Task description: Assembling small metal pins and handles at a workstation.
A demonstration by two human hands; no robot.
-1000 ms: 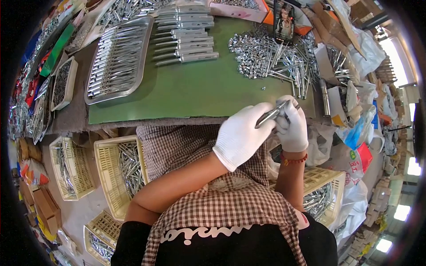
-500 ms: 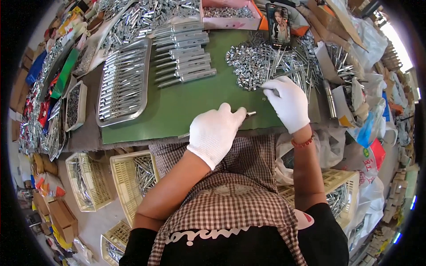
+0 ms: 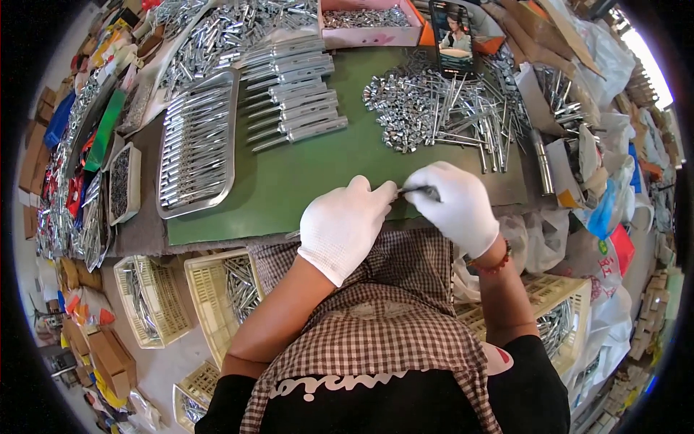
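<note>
"So, what is the left hand doing?"

"The left hand (image 3: 343,228), in a white glove, is curled around a metal rod (image 3: 291,235) near the middle of the frame, low over the front edge of the green work surface (image 3: 289,192). Most of the rod is hidden; a bit of it shows at the hand's lower left."

"And the right?"

"The right hand (image 3: 457,206), gloved too, sits just right of centre with thumb and finger pinching a small dark piece (image 3: 416,190). That piece points at the left fingertips; whether it touches the rod, I can't tell."

"What lies around them?"

"Toward the upper left, a metal tray (image 3: 233,137) holds a column of slim silver pieces (image 3: 191,145). Right of it, at upper centre, pointed silver tubes (image 3: 311,130) lie in a row. Upper right of centre there's a heap of small metal fittings (image 3: 394,108), running into loose thin rods (image 3: 495,137)."

"Anything behind the heap?"

"A phone (image 3: 453,36) with a lit screen, at the top of the frame, and a pink box (image 3: 365,37) of small metal parts to its left."
</note>
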